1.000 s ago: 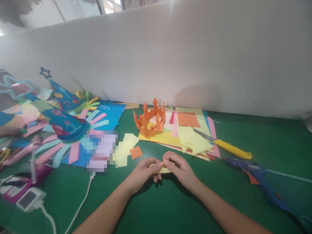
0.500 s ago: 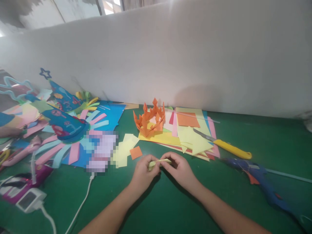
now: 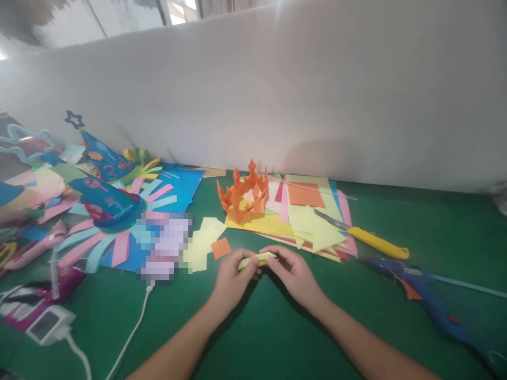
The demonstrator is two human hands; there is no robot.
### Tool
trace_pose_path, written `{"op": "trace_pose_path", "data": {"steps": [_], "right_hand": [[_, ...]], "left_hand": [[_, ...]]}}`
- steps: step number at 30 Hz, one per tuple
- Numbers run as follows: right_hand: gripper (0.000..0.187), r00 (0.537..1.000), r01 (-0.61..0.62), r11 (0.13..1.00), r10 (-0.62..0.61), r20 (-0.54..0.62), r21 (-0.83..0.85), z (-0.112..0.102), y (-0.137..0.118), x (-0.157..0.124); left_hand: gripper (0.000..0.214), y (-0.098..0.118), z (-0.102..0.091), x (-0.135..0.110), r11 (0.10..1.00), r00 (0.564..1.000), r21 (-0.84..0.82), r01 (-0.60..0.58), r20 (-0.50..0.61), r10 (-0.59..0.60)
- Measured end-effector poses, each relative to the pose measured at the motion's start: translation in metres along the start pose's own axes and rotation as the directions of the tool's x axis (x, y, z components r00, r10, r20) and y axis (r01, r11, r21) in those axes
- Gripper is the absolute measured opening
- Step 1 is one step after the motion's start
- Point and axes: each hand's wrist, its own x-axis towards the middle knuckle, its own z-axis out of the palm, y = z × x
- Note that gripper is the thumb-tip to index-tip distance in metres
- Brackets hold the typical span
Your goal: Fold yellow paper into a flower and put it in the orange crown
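Observation:
Both my hands meet over the green table (image 3: pixel 277 338), pinching a small folded strip of pale yellow paper (image 3: pixel 256 259) between them. My left hand (image 3: pixel 233 277) grips its left end with fingers curled. My right hand (image 3: pixel 293 272) holds the right end between thumb and fingertips. Just beyond the hands lies a stack of coloured paper sheets (image 3: pixel 312 219) with an orange folded paper crown (image 3: pixel 243 192) on its left edge. Loose yellow scraps (image 3: pixel 202 240) and a small orange square (image 3: pixel 221 247) lie to the left of my hands.
A yellow-handled knife (image 3: pixel 370 240) rests by the paper stack, and a blue glue gun (image 3: pixel 423 290) lies at the right. Blue party hats and paper strips (image 3: pixel 106 195) crowd the left, with a pink glue gun (image 3: pixel 34 248), a white charger (image 3: pixel 49 324) and its cable. A white wall backs the table.
The yellow paper has been turned and raised slightly between my fingers, now showing as a narrow strip. Both hands have shifted a little toward the far side.

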Motion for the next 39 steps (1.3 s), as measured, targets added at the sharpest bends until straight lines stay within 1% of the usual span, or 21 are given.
{"op": "trace_pose_path", "data": {"steps": [2,4,5,7,10,14,16,22,27,32,36,39], "right_hand": [[0.031,1.0,-0.006,0.995,0.005,0.011,0.099,0.001,0.002,0.0],[0.04,1.0,0.003,0.989,-0.008,0.029,0.15,0.001,0.004,0.0],[0.04,0.999,0.008,0.988,-0.014,0.037,0.153,0.002,0.005,-0.001],[0.034,0.999,0.01,0.99,-0.015,0.041,0.138,0.003,0.006,-0.002],[0.024,0.999,0.003,0.994,-0.007,0.033,0.108,0.004,0.007,-0.003],[0.018,0.999,-0.007,0.998,0.004,0.044,0.067,0.004,0.005,-0.003],[0.016,0.999,-0.01,0.999,0.008,0.04,0.051,0.003,0.003,-0.003],[0.01,1.0,0.001,1.0,-0.001,0.009,0.007,0.004,0.001,-0.003],[0.007,1.0,0.003,1.0,-0.003,0.007,-0.018,0.005,0.0,-0.003],[0.008,1.0,0.008,0.998,-0.008,-0.001,-0.066,0.005,0.003,-0.003],[0.006,0.999,0.033,0.992,-0.034,-0.004,-0.123,0.006,0.006,-0.003],[0.007,1.0,0.024,0.993,-0.023,0.006,-0.118,0.006,0.006,-0.003]], "left_hand": [[0.023,0.004,-0.002,0.002,0.98,0.998,-0.186,0.066,0.014,-0.065],[0.025,0.008,-0.002,0.001,0.947,0.996,-0.309,0.09,0.021,-0.088],[0.025,0.009,-0.001,0.0,0.93,0.994,-0.353,0.105,0.034,-0.099],[0.025,0.011,0.002,-0.003,0.897,0.989,-0.418,0.147,0.075,-0.127],[0.024,0.01,0.005,-0.006,0.86,0.976,-0.463,0.215,0.128,-0.175],[0.026,0.01,0.007,-0.006,0.836,0.964,-0.48,0.267,0.142,-0.226],[0.027,0.01,0.007,-0.006,0.832,0.961,-0.481,0.277,0.147,-0.235],[0.028,0.01,0.008,-0.008,0.852,0.968,-0.461,0.249,0.142,-0.206],[0.026,0.008,0.009,-0.008,0.876,0.978,-0.436,0.206,0.119,-0.171],[0.029,0.008,0.009,-0.007,0.896,0.979,-0.396,0.203,0.094,-0.18],[0.029,0.005,0.01,-0.007,0.918,0.984,-0.356,0.176,0.077,-0.158],[0.029,0.003,0.011,-0.008,0.923,0.986,-0.348,0.165,0.064,-0.152]]}}
